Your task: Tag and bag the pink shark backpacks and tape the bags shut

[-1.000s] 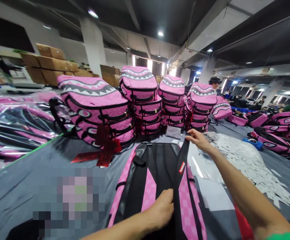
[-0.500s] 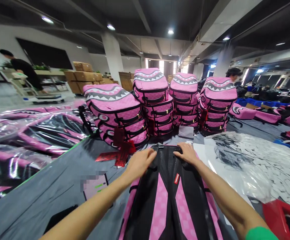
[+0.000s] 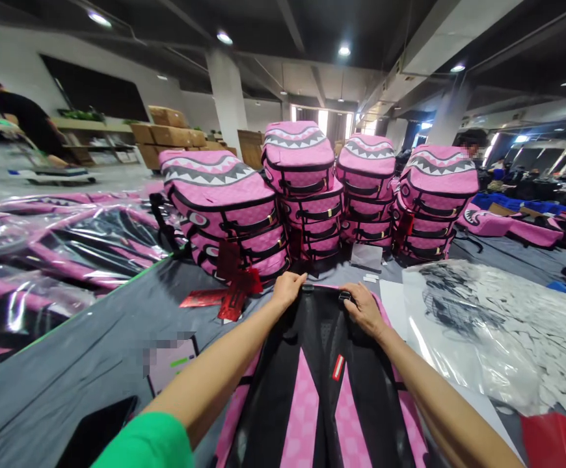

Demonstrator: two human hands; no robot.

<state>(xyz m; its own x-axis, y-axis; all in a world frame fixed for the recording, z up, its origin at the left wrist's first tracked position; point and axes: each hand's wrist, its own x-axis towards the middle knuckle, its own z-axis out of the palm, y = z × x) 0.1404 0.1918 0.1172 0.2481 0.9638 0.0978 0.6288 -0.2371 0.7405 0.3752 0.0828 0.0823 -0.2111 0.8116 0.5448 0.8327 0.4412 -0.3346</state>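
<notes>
A black and pink backpack (image 3: 328,364) lies in front of me with its strap side up and a small red label near its middle. My left hand (image 3: 287,289) is closed at the top left edge of the backpack, with its fingertips partly hidden. My right hand (image 3: 362,308) is closed round a black strap buckle (image 3: 345,296) at the top right of the bag. Just beyond both hands stand stacks of pink backpacks (image 3: 215,188) with a shark-mouth print. Red foil tags (image 3: 237,296) lie left of my left hand.
Plastic-wrapped bags (image 3: 102,244) lie to the left. On the right are a clear plastic bag (image 3: 463,331), white packets (image 3: 561,338) and a red tape dispenser (image 3: 556,439). A black phone (image 3: 98,432) rests at the lower left. A person (image 3: 24,117) bends over a trolley (image 3: 53,174) behind.
My left hand has moved up to the bag's top edge, and its green sleeve now shows. My right hand stays at the buckle. The person with the trolley has shifted left.
</notes>
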